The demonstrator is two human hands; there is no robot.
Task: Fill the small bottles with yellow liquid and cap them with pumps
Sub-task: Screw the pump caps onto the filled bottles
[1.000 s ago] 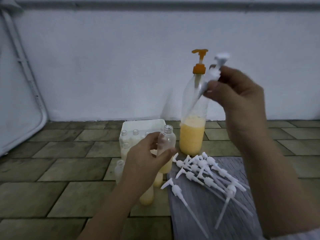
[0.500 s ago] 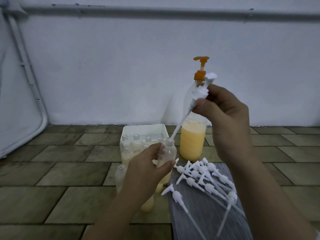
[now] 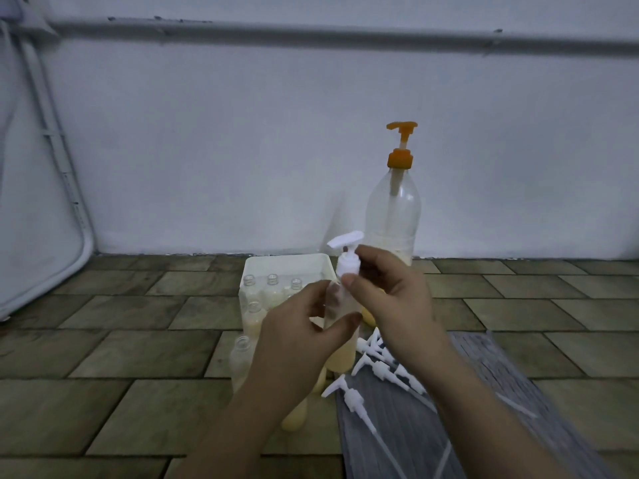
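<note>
Floor: brown tiles point(image 3: 145, 340), white wall point(image 3: 242, 150) behind big bottle point(image 3: 392, 216) | small bottle point(image 3: 340, 326) is held by left hand point(image 3: 297, 340) | white pump point(image 3: 347, 261) is pinched by right hand point(image 3: 390, 299) | grey mat point(image 3: 415, 426) is laid in front of big bottle

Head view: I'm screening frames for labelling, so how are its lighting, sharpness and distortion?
Head view: dim, flat, bluish light with no glare; the wall pipe bows from wide-angle distortion; the white pump and both hands look slightly soft; the spare pumps on the grey mat smear toward the bottom edge.
</note>
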